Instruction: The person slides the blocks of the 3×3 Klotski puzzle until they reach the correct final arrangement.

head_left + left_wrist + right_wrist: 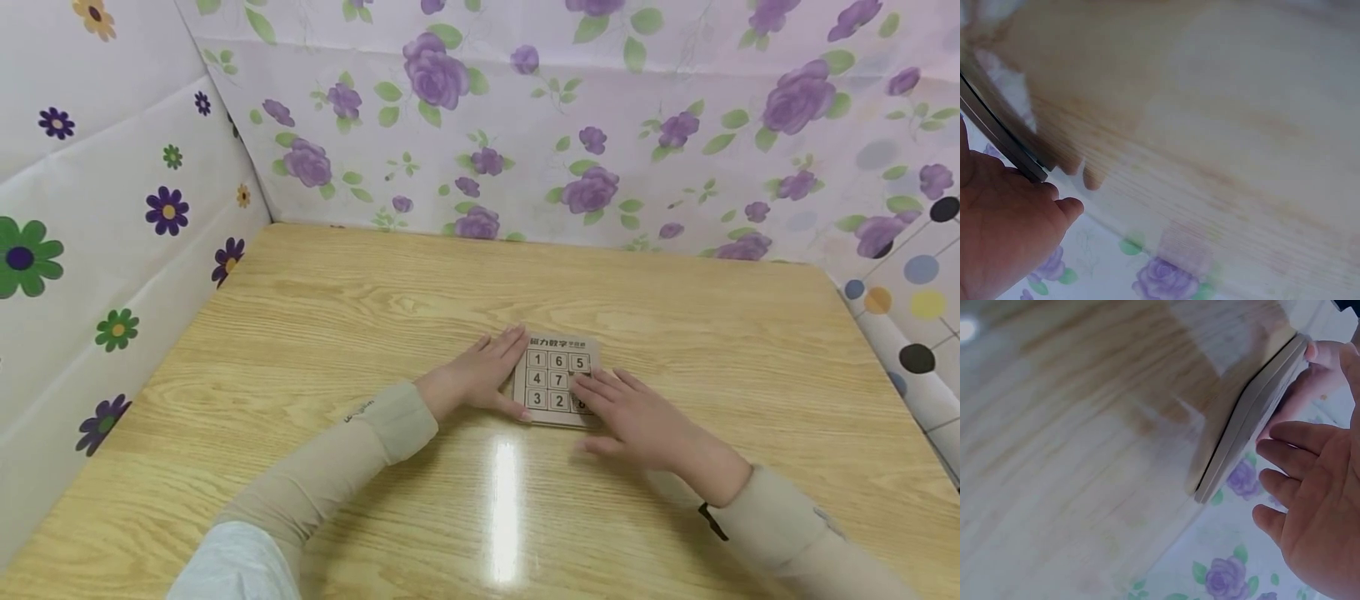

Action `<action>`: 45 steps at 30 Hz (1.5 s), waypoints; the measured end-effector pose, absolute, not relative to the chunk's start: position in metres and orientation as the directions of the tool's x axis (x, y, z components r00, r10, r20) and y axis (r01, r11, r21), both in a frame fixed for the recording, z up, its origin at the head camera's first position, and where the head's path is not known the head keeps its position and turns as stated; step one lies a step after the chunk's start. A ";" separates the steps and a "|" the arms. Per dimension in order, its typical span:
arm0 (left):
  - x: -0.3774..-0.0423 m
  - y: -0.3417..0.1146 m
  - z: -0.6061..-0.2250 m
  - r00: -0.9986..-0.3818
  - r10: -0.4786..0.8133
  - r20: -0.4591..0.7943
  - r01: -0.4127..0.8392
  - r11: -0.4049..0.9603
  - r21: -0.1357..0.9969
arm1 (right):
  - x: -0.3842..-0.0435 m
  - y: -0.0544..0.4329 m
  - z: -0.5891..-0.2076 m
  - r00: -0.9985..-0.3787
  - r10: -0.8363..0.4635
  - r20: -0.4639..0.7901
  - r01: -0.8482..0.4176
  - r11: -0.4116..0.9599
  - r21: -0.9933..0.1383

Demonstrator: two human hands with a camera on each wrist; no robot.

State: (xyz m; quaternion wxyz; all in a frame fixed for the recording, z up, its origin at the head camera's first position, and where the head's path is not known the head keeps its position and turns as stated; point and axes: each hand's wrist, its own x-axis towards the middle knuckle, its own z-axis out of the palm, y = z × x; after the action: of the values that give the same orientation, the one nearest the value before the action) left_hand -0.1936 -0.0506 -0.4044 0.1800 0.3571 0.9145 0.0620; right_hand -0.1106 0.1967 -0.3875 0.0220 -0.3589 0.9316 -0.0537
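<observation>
Nearest to us, a beige left sleeve (397, 422) with a pale upper garment (236, 567) behind it reaches in from the lower left. A beige right sleeve (787, 521) enters from the lower right, with a small black piece (714, 522) at its cuff.

Ahead of these, we see the right hand (652, 429) over the right side of a magnetic number slide puzzle (553, 382). Its fingers (596, 390) are extended and slightly spread across part of the right column, with the thumb off to the near side; we cannot tell how firmly they touch. The left hand (480, 375) rests against the puzzle's left edge, its fingers straight and close together at the far corner, its thumb apart at the near corner.

The puzzle lies face up between the hands on the wood-grain counter (360, 317). From near to far, we read 3, 2 and a half-covered 8; then 4 and 7, the third place hidden by fingers; then 1, 6 and 5, with Chinese lettering above.

Farthest off, we see a purple-rose cloth (517, 125) behind the counter, flanked by a daisy-print cloth (112, 250) and a dotted cloth (900, 333).
</observation>
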 end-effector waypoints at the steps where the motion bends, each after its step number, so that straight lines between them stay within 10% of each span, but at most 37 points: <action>1: -0.194 -0.051 -0.405 -0.681 0.675 -0.285 0.631 0.738 0.240 | -0.112 0.194 -0.388 -0.736 -0.677 -0.003 -0.672 0.731 -0.121; 45: -0.194 -0.050 -0.403 -0.681 0.666 -0.305 0.617 0.746 0.252 | -0.109 0.187 -0.399 -0.704 -0.710 -0.019 -0.702 0.700 -0.135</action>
State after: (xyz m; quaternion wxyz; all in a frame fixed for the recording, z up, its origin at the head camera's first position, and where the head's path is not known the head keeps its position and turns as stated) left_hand -0.1942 -0.0496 -0.4033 0.1915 0.3507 0.9144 0.0642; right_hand -0.1087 0.1874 -0.3995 0.0347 -0.3830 0.9212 -0.0587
